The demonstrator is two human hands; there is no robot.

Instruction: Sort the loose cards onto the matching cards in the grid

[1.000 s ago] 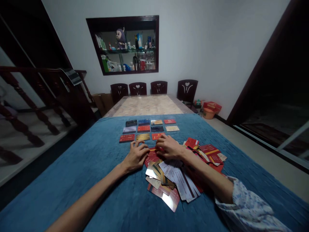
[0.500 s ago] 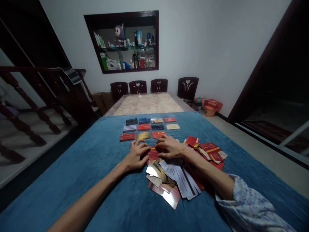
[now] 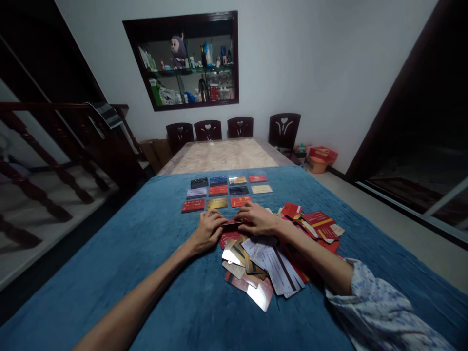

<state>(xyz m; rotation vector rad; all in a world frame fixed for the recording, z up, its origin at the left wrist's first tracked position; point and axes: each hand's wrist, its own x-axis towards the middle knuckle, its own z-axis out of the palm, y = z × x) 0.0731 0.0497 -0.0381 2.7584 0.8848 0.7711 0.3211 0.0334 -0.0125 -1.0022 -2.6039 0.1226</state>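
Observation:
Between my two hands a red card (image 3: 231, 224) is tilted up, seen nearly edge-on; whether it is one card or a few, I cannot tell. My left hand (image 3: 209, 231) grips its left end, fingers bent. The right end is in the closed fingers of my right hand (image 3: 256, 219). Just below lies another red card (image 3: 228, 237) at the edge of a loose pile, with gold cards (image 3: 252, 265), grey-white cards (image 3: 276, 268) and a shiny pinkish card (image 3: 261, 295). More red cards (image 3: 321, 224) lie partly under and beyond my right forearm.
Beyond my hands, small stacks of cards stand in rows, among them a red stack (image 3: 193, 205), a gold stack (image 3: 217, 203) and a black stack (image 3: 199, 183). A blue cloth (image 3: 153, 219) covers the near table. Chairs (image 3: 285, 131) stand at the far end.
The red card between my hands has been lifted and tipped from lying flat to nearly edge-on. Both hands have closed on its ends. The view has shifted slightly.

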